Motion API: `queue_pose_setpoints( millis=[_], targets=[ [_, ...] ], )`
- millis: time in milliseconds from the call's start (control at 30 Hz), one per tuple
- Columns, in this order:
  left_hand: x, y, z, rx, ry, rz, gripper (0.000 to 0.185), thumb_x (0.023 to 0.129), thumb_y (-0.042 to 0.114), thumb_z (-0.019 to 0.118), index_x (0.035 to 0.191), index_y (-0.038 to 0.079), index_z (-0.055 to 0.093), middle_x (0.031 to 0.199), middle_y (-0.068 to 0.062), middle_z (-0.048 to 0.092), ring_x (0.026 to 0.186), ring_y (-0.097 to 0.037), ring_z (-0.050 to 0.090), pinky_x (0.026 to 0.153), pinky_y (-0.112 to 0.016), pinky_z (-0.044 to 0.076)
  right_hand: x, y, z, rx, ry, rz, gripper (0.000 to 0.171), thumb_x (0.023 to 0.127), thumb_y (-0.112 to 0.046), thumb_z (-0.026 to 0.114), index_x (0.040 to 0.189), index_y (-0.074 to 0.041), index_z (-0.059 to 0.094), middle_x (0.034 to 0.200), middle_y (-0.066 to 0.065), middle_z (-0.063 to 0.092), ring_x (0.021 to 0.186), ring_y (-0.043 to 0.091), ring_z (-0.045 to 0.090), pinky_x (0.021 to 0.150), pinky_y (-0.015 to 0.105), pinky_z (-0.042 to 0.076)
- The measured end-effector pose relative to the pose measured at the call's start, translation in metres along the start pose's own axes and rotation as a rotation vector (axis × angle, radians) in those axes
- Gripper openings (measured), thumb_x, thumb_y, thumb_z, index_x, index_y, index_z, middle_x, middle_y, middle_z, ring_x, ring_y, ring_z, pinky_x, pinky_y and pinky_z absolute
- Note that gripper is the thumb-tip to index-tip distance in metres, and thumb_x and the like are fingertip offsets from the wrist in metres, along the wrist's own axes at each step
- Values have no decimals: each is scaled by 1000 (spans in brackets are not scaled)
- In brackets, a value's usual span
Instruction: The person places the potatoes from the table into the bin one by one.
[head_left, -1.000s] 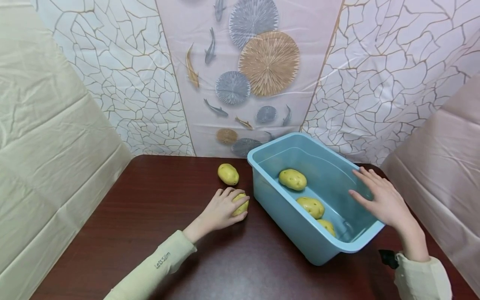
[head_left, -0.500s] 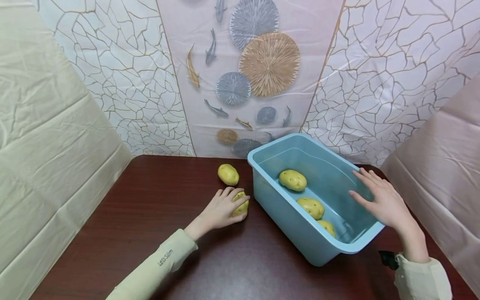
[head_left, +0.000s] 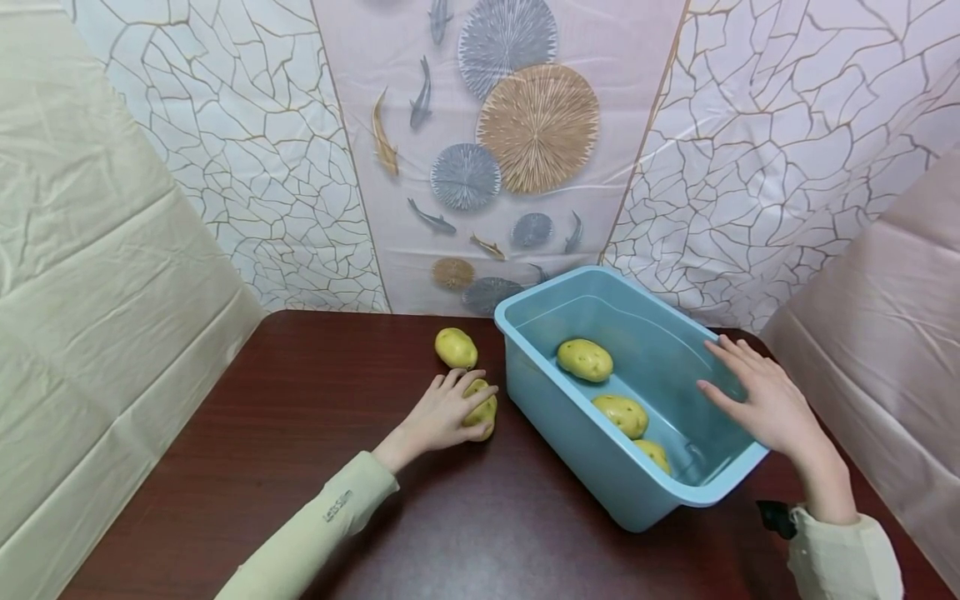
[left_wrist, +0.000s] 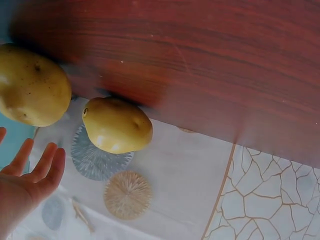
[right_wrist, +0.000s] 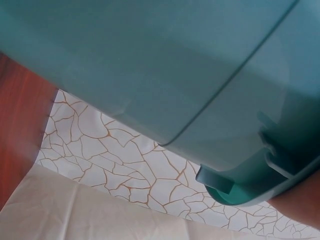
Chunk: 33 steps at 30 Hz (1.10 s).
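Right, dark wooden surface (head_left: pixel 262 467), patterned sheets hung all round. Blue plastic tub (head_left: pixel 577 433) holds three potatoes. Right hand (head_left: pixel 765 400) rests flat on its rim, fingers straight. Left hand (head_left: pixel 442 412) has fingers curled over a potato (head_left: pixel 483 408); another potato (head_left: pixel 456 347) sits just beyond.

A speckled yellow oval potato (head_left: pixel 482 407) lies on its side on the dark wooden table, just left of a light-blue rectangular plastic tub (head_left: pixel 570 433) — upright, open-topped, sitting askew on the tabletop.
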<state>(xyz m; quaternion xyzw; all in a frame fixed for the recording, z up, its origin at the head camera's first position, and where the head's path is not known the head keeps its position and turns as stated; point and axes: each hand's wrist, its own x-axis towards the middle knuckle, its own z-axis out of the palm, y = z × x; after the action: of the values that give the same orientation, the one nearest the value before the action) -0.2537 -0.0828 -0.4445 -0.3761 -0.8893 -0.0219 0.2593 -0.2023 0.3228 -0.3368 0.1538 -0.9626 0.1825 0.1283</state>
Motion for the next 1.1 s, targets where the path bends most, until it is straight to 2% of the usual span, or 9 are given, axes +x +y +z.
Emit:
queue_pose_setpoints(
  millis=[267,600,1100],
  targets=[
    [4,-2,4,-18,-55,-12,48,79,45,57,122,23,53,126,-8,47,110,-29,47,76,-41,42,0,-1,0,6,-2,1,62,88,-34,52,137,-2,32,142,28,23,134,44,9,105,60,5],
    [9,-3,7,-43,-83,-19,52,78,49,57,122,22,53,126,-10,47,111,-31,46,78,-43,41,1,0,0,-5,-3,5,62,88,-35,51,137,-2,32,142,28,22,134,44,10,104,60,6],
    [8,-4,15,-52,-129,-34,54,78,53,54,122,22,52,126,-10,48,113,-34,46,79,-45,43,1,-1,0,5,-3,8,62,88,-34,52,137,-2,32,142,28,22,134,44,9,104,61,6]
  ],
)
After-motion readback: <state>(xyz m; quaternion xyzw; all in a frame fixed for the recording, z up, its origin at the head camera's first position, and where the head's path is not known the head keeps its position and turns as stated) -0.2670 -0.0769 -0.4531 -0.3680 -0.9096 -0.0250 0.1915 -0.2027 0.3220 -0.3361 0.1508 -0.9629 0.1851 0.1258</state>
